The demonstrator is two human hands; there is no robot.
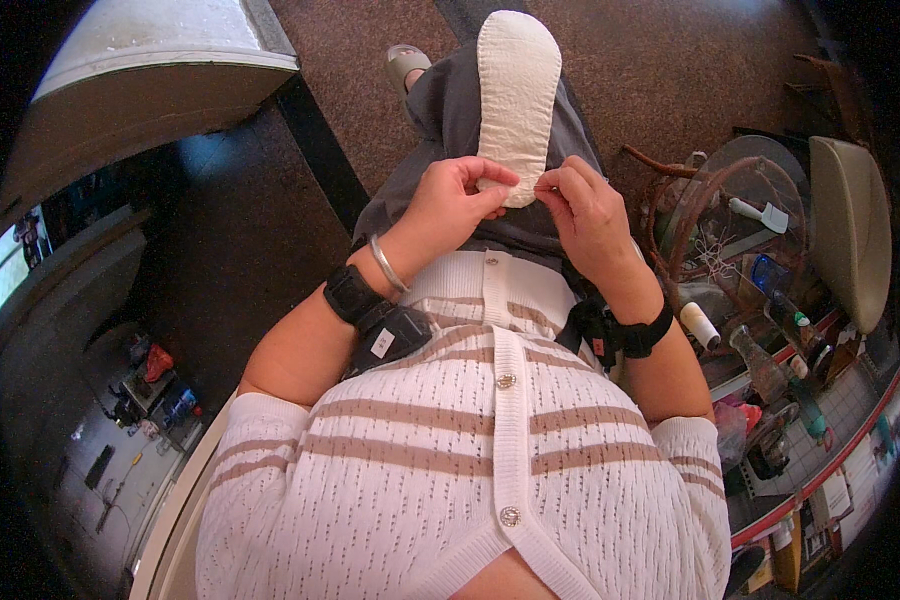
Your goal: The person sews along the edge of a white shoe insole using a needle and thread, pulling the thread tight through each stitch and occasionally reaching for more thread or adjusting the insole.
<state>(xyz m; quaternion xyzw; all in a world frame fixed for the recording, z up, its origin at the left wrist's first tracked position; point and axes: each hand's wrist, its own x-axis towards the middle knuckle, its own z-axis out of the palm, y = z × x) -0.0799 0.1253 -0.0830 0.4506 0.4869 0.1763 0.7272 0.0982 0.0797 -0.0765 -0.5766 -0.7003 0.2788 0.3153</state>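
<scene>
A cream cloth insole (516, 85) lies lengthwise over my lap, its wide rounded end pointing away from me. Its surface looks wrinkled, and its narrower end is nearest my body. My left hand (460, 198) pinches that near end at its left side, thumb and forefinger meeting on the cloth. At the right edge of the same end, my right hand (582, 208) has thumb and forefinger pressed together. A tiny thin thing seems to show at those fingertips, too small to name.
A white-topped table (160, 60) stands at the far left. On my right are a beige chair back (850, 235), a round wicker frame (735, 165), a white-handled scraper (760, 215), a glass bottle (758, 360) and a red-edged shelf (820, 475) crowded with small items.
</scene>
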